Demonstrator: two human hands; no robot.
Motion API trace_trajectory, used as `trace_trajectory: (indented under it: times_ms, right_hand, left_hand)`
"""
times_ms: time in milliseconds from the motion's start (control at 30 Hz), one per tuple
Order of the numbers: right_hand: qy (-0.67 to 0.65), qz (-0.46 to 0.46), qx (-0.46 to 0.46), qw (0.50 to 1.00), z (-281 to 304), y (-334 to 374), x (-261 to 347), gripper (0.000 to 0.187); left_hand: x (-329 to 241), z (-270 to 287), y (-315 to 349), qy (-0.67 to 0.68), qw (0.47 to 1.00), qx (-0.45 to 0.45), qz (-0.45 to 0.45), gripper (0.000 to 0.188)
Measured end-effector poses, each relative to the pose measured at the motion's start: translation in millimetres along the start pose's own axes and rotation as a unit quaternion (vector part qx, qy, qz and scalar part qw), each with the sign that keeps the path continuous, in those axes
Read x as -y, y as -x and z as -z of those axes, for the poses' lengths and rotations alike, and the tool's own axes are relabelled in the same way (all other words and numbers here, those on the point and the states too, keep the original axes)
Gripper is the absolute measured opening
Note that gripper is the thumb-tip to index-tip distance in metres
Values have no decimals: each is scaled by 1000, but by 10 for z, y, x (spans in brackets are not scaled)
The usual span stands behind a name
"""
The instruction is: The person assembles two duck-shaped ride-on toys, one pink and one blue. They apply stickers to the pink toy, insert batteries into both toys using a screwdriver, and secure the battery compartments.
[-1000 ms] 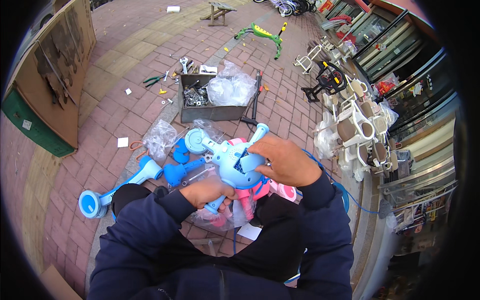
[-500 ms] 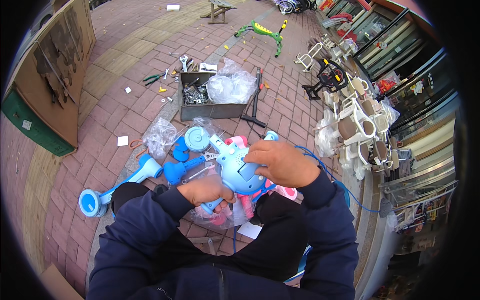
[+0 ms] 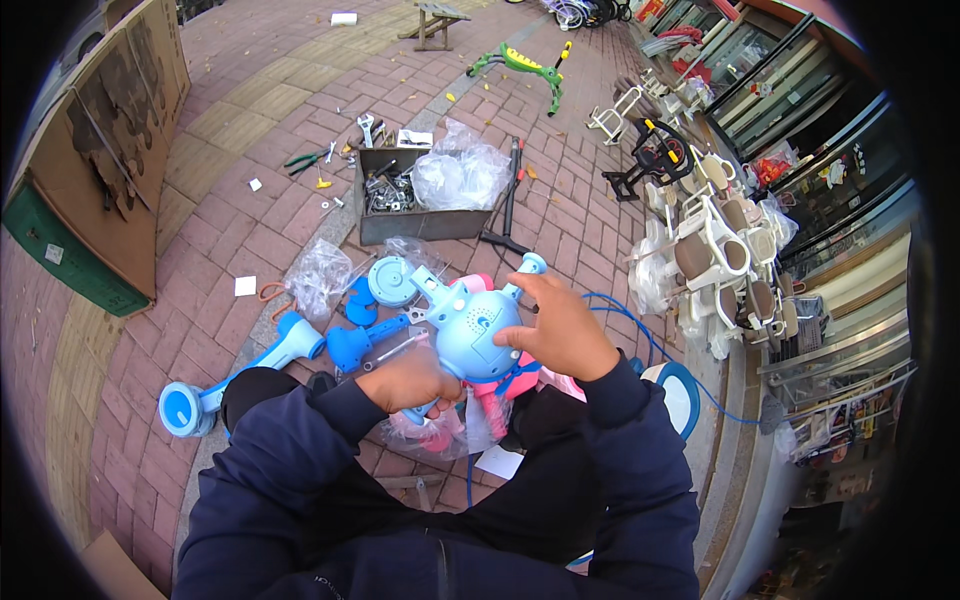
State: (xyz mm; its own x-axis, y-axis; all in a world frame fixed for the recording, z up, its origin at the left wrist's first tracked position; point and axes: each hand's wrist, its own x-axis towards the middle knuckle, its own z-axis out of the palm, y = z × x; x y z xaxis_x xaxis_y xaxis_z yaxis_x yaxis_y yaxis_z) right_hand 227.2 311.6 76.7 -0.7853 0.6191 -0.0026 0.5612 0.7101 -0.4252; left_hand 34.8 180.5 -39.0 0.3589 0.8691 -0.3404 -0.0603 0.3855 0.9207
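A light blue, rounded plastic toy part point(image 3: 470, 335) with stubby arms rests above my lap. It has a ring of small holes and a faint square panel outline. My left hand point(image 3: 410, 382) is closed around its lower left arm. My right hand point(image 3: 562, 328) lies against the right side, fingers and thumb spread apart, the thumb on the rounded face and the fingertips by the upper right knob point(image 3: 533, 264). Beneath are pink plastic parts point(image 3: 493, 412), partly hidden, on clear plastic film.
Left of my hands lie a blue plastic leg point(image 3: 290, 338), a round blue base point(image 3: 391, 281) and a wrench point(image 3: 395, 352). Beyond stands a metal toolbox point(image 3: 425, 226) with hardware and a clear bag. A large carton point(image 3: 120, 150) stands left; child seats point(image 3: 710, 255) are piled right.
My right hand has lifted off the square panel and opened toward the right edge. The blue part has tilted slightly, and its panel outline looks fainter. My left hand keeps its hold.
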Motion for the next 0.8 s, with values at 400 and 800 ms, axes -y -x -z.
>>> trace_trajectory:
  times_ms: [400,800]
  right_hand:
    - [-143,-60,6,988,-206,77,-167,93]
    - [-110,-83,-36,990,-75,87,244,73]
  left_hand:
    - [-97,-72,43,75,985,-105,-113,96]
    - [-102,-64,-61,248,932,-193,-180,71]
